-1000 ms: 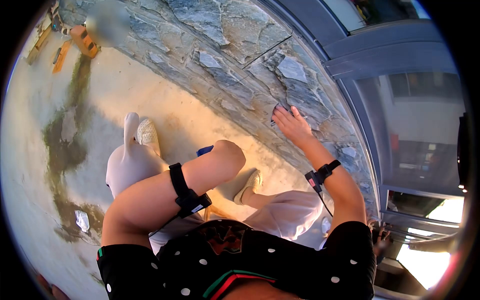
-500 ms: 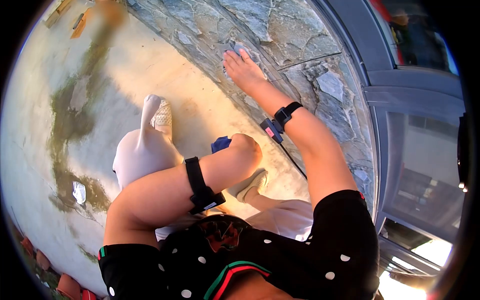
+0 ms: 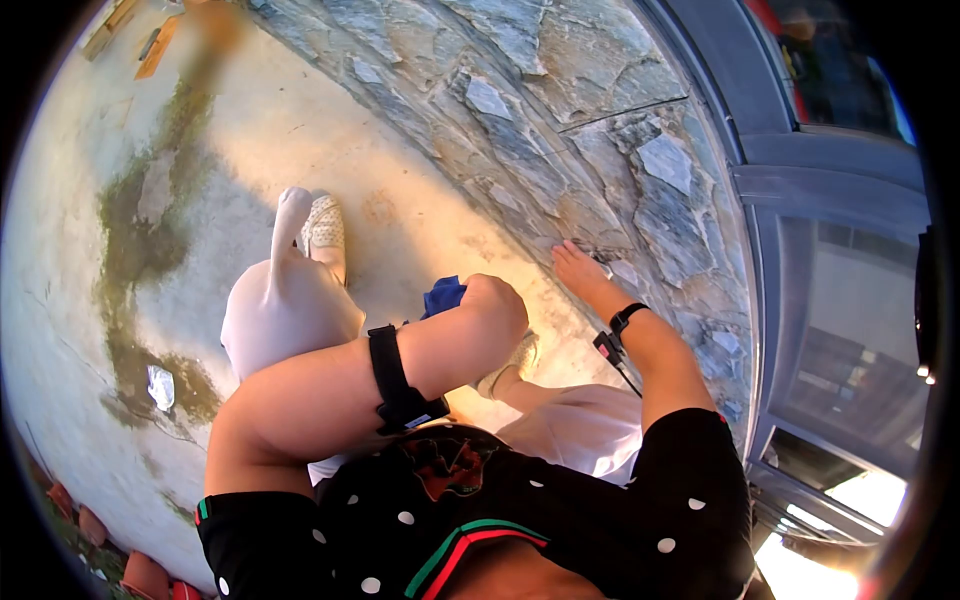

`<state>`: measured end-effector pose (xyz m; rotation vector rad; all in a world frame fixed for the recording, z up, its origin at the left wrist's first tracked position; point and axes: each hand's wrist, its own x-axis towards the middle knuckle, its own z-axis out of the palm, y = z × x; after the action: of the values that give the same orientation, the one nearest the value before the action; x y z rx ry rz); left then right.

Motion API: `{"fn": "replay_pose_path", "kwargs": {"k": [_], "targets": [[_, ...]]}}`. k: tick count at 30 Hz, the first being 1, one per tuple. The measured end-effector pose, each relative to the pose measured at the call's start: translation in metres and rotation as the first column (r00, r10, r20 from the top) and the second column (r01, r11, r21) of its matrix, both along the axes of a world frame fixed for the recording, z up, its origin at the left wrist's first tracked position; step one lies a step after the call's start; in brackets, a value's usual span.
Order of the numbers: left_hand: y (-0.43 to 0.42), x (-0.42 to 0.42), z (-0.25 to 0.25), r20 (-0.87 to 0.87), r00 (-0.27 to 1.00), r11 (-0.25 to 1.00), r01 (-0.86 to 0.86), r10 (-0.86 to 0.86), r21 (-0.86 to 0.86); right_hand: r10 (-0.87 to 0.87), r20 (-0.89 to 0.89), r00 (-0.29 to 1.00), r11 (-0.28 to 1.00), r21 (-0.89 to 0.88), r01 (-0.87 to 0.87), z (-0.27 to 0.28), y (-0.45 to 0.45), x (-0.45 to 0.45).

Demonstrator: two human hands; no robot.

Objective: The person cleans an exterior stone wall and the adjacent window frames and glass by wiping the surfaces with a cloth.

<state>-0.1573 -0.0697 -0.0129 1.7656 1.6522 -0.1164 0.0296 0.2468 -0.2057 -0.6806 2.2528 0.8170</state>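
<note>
My right hand [image 3: 580, 268] presses on the low stone wall, with its fingers side by side. A small grey cloth [image 3: 606, 268] shows only in part at its edge, under the hand. My left arm is bent across my body, and the left hand [image 3: 494, 300] is curled at its end, its fingers mostly hidden. A blue cloth [image 3: 443, 296] sticks out beside this hand, above my knees and the floor. Both forearms wear black straps with small devices.
The rough stone wall [image 3: 490, 97] runs diagonally beside a grey metal frame [image 3: 830, 185] with glass. Below it lies the concrete floor [image 3: 380, 120] with a crumpled white scrap [image 3: 160, 387]. Clay pots [image 3: 145, 575] stand at lower left; wooden pieces [image 3: 156, 48] at upper left.
My right hand has swept up and left along the stone, then back down and right towards me, the grey cloth under it. The view has shifted; my left hand stays curled by the blue cloth.
</note>
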Motion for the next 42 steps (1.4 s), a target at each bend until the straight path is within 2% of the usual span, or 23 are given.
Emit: {"fn": "replay_pose_path", "kwargs": {"k": [2, 4, 9, 13, 17, 19, 21, 25, 27, 28, 30, 34, 36, 39, 42], "targets": [[0.0, 0.0, 0.005, 0.006, 1.0, 1.0, 0.001, -0.001, 0.002, 0.085, -0.032, 0.996, 0.996, 0.045, -0.083, -0.003, -0.008, -0.015], [0.001, -0.001, 0.009, 0.013, 1.0, 1.0, -0.001, 0.001, 0.003, 0.096, -0.082, 0.992, 0.995, -0.005, -0.097, -0.016, -0.017, -0.048], [0.005, -0.003, 0.009, 0.013, 1.0, 0.997, -0.007, 0.008, -0.072, 0.048, -0.248, 0.967, 0.993, -0.092, -0.073, -0.032, -0.083, -0.202], [0.004, -0.01, 0.007, 0.023, 1.0, 0.993, -0.018, 0.021, -0.114, 0.071, -0.459, 0.886, 0.978, -0.142, -0.151, -0.043, -0.119, -0.311], [0.004, -0.015, 0.009, 0.011, 1.0, 0.997, -0.016, 0.017, -0.078, 0.057, -0.485, 0.872, 0.977, -0.153, -0.149, -0.04, -0.136, -0.339], [0.006, -0.014, 0.008, 0.01, 1.0, 0.998, 0.009, -0.009, -0.07, 0.039, -0.425, 0.904, 0.982, -0.151, -0.114, -0.054, -0.129, -0.322], [0.01, -0.008, 0.005, -0.005, 1.0, 0.996, 0.02, -0.021, -0.081, 0.061, -0.276, 0.959, 0.989, -0.11, -0.095, -0.072, -0.112, -0.283], [0.01, -0.003, 0.003, -0.002, 1.0, 0.997, 0.013, -0.013, -0.07, 0.125, -0.072, 0.99, 0.99, 0.079, -0.12, -0.095, -0.068, -0.165], [0.005, -0.004, 0.007, 0.001, 1.0, 0.997, -0.005, 0.005, -0.079, 0.041, 0.056, 0.998, 0.989, 0.137, -0.048, -0.114, -0.041, -0.105], [0.003, -0.004, 0.006, 0.001, 1.0, 0.997, -0.003, 0.003, -0.076, 0.038, 0.056, 0.998, 0.989, 0.14, -0.046, -0.106, -0.037, -0.091], [-0.002, -0.004, 0.003, 0.017, 1.0, 0.992, 0.005, -0.003, -0.129, 0.08, 0.136, 0.987, 0.98, 0.169, -0.103, -0.092, -0.036, -0.078], [-0.012, -0.007, 0.004, 0.031, 0.999, 0.993, -0.021, 0.025, -0.12, 0.112, 0.166, 0.98, 0.971, 0.193, -0.143, -0.09, -0.052, -0.118], [-0.012, -0.009, -0.002, 0.071, 0.997, 0.984, -0.005, 0.018, -0.176, 0.12, -0.079, 0.99, 0.99, 0.089, -0.112, -0.105, -0.067, -0.162], [-0.01, -0.007, -0.003, -0.002, 1.0, 0.986, -0.031, 0.031, -0.166, 0.108, -0.228, 0.968, 0.994, 0.0, -0.111, -0.109, -0.101, -0.251], [-0.002, -0.005, -0.001, -0.026, 0.999, 0.989, 0.022, -0.026, -0.149, 0.098, -0.35, 0.932, 0.993, -0.025, -0.114, -0.064, -0.143, -0.34]]}}
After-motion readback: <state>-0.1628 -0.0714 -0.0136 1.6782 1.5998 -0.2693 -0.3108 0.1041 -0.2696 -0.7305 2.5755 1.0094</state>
